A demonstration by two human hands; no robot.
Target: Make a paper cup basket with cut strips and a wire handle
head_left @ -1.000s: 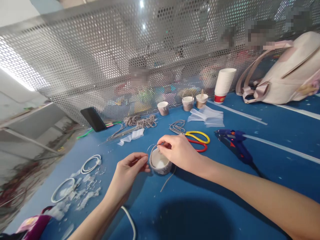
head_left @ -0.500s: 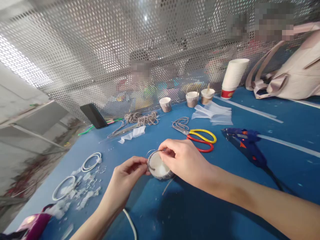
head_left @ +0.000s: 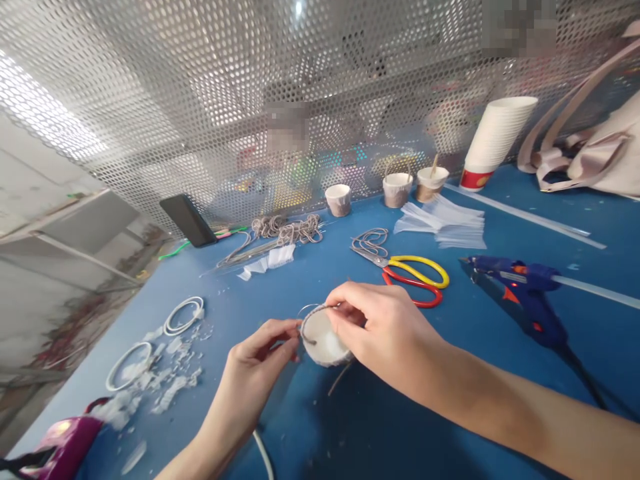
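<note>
A small white cup [head_left: 327, 338], its inside facing me, sits between my hands at the middle of the table. Grey-brown cord [head_left: 309, 319] runs along its upper left rim, one end curling into the cup. My right hand [head_left: 373, 320] pinches the cord at the top of the rim, its lower fingers covering the cup's right side. At the left edge, the thumb and fingertips of my left hand [head_left: 270, 350] close on the rim. A thin loop arches just above the rim, and a loose cord end [head_left: 340, 379] sticks out below the cup.
Scissors [head_left: 415, 273] and a blue glue gun [head_left: 525, 290] lie to the right. Behind are cord bundles [head_left: 287, 229], small cups [head_left: 339, 200], white strips [head_left: 443, 223] and stacked paper cups [head_left: 500, 137]. White rings [head_left: 129, 365] and scraps lie left; a phone [head_left: 187, 220] leans against the mesh.
The camera view has shifted a little, so the objects on the right sit farther right. Both hands keep their grip at the cup, with hardly any other movement.
</note>
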